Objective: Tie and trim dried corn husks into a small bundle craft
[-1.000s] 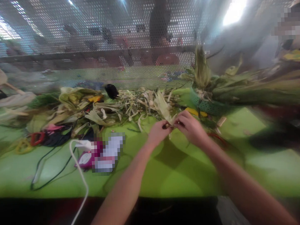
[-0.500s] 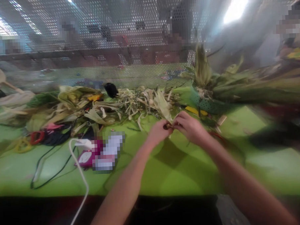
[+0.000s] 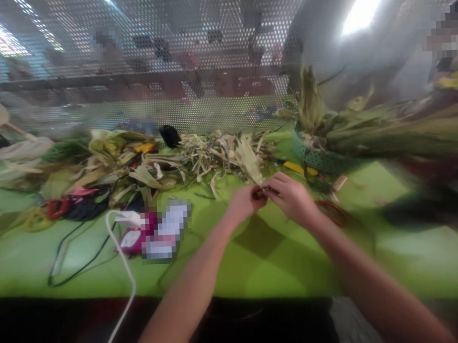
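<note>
Over the green table (image 3: pixel 226 273), my left hand (image 3: pixel 246 202) is closed around the lower end of a pale corn husk (image 3: pixel 248 159), whose broad leaf points up and away from me. My right hand (image 3: pixel 291 198) meets it there, thumb and fingers pinched together at the same end. A small brown bit shows between the fingertips of both hands; its kind is too small to make out. The fingers partly hide the gathered husk end.
Husk strips (image 3: pixel 201 155) lie heaped behind my hands. To the right stands a green basket (image 3: pixel 319 157) with long husks. A phone (image 3: pixel 167 232), a purple power bank (image 3: pixel 131 241), a white cable (image 3: pixel 121 269) and scissors with red handles (image 3: pixel 56 209) lie left.
My right hand has shifted slightly to the right and down, its fingers now lying more across the husk end. My left hand has turned a little and stays in place.
</note>
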`<state>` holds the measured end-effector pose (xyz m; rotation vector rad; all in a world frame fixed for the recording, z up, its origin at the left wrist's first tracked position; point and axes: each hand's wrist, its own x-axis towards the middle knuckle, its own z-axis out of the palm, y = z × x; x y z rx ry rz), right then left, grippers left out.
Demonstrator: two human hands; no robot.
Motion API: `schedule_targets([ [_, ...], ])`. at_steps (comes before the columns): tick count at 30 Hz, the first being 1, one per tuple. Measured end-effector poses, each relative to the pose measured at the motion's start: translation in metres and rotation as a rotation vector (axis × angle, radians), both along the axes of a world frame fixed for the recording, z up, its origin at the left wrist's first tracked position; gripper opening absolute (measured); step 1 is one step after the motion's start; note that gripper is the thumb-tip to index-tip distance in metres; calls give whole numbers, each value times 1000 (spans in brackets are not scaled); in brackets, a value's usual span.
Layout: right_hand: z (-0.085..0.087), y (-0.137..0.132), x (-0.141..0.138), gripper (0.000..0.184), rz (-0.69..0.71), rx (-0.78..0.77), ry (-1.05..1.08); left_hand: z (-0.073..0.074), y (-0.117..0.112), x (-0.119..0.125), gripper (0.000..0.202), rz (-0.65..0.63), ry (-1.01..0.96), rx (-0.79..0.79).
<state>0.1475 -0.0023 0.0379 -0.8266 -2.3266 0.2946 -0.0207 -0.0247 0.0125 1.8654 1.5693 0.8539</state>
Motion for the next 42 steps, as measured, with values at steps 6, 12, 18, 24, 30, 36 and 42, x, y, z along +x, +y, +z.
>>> schedule_targets([
  [6,0,1,-1,18,10,-29,21,-7,4,-1,20,-9,-83,-20],
  [12,0,-2,-2,14,-16,17,16,-9,5,-1,18,-88,-231,-12],
  [18,3,4,1,14,-9,-77,262,-5,3,-3,30,-19,-322,-126],
  [24,0,3,-1,9,-22,-62,220,-3,1,-3,28,-11,-312,-111],
  [30,-2,0,-5,12,2,-58,186,-5,1,-3,23,5,-255,-144],
  [36,-4,4,-3,16,28,-222,324,-5,1,-3,27,26,-345,-202],
  [42,-4,4,-1,14,-28,-94,268,-8,2,-5,30,1,-449,-180],
])
